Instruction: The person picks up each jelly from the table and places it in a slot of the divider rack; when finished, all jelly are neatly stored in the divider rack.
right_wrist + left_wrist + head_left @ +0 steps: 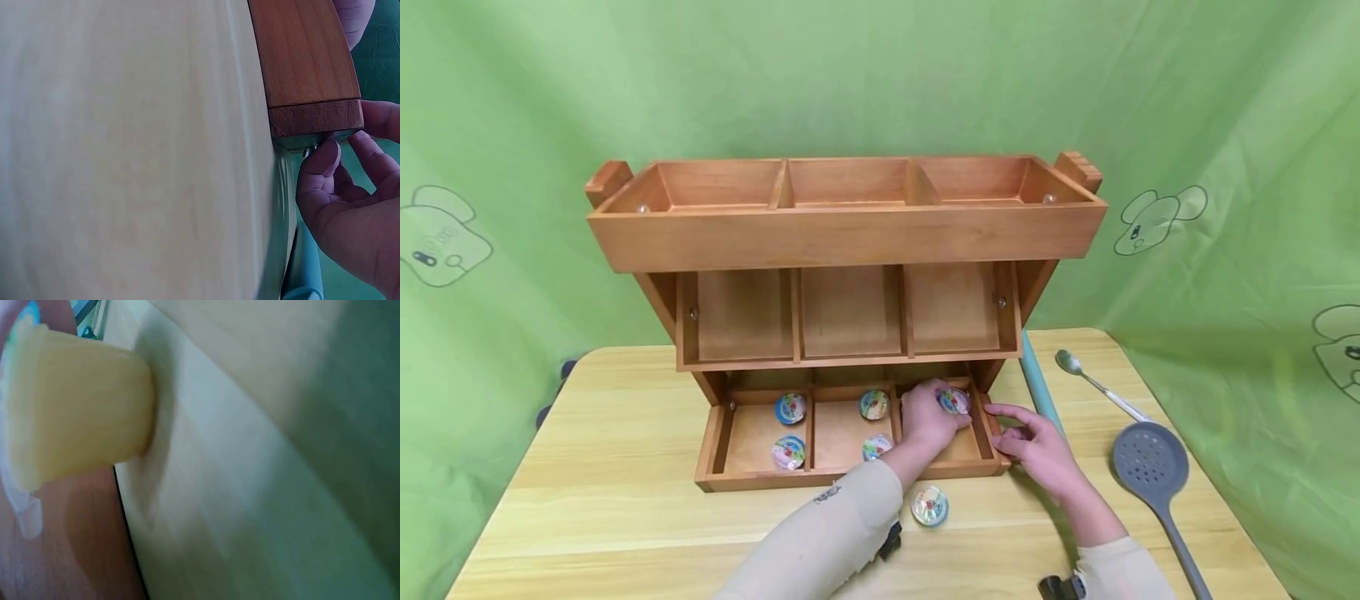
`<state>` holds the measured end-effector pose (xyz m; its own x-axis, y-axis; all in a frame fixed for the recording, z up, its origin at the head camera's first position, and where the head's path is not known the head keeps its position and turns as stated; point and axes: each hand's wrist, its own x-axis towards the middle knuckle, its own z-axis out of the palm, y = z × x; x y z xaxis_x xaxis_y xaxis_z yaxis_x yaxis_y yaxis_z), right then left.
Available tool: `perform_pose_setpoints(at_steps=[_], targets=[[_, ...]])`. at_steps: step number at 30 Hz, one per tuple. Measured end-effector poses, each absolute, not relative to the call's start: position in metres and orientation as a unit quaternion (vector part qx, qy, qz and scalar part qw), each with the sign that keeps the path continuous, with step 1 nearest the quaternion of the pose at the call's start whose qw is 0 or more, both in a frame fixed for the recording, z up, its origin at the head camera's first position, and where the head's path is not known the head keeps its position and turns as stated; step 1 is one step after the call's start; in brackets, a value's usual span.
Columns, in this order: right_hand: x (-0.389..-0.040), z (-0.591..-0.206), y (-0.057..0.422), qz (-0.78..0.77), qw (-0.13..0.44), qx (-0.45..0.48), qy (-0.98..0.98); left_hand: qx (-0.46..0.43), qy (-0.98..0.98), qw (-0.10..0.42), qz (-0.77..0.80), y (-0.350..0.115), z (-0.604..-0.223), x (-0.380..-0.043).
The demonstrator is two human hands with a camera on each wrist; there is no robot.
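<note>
My left hand (928,417) reaches into the right compartment of the bottom wooden tray (850,481), with fingers and thumb around a small jelly cup (953,402) with a printed foil lid. My right hand (1037,454) touches the right end of that tray; in the right wrist view its thumb and fingers (322,156) are at the tray's corner. Two jelly cups, a blue-rimmed one (790,408) and a pinkish one (788,452), sit in the left compartment. The middle compartment holds two more (874,404), the front one partly hidden by my left arm. Another jelly cup (87,406), yellowish, stands on the table before the tray.
Above the bottom tray rise a tilted middle tray (850,312) and a top tray (850,237), each split into three compartments. At the right lie a grey slotted turner (1150,458), a metal spoon (1101,385) and a teal bar (1040,379). Green cloth (880,75) surrounds the table.
</note>
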<state>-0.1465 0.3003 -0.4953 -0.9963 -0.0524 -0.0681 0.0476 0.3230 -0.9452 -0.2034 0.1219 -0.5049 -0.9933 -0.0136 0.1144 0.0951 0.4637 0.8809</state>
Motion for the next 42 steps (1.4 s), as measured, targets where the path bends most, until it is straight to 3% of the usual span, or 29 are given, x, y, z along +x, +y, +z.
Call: perform_pose_setpoints(at_steps=[16,28,33,38,42], targets=[[-0.146,-0.497,0.3,-0.579,0.037,-0.007,0.814,-0.03,-0.87,0.029,-0.491,0.117,-0.494,-0.199],[-0.144,-0.493,0.3,-0.572,0.036,-0.008,0.819,-0.243,-0.821,-0.069,-0.512,0.054,-0.458,-0.159],[-0.144,-0.492,0.3,-0.566,0.035,-0.009,0.824,-0.278,-0.818,-0.046,-0.502,0.03,-0.46,-0.13],[-0.144,-0.493,0.3,-0.567,0.036,-0.01,0.823,-0.266,-0.843,0.019,-0.467,0.016,-0.474,-0.102],[-0.144,-0.493,0.298,-0.571,0.035,-0.008,0.82,-0.245,-0.85,0.033,-0.465,0.012,-0.483,-0.09]])
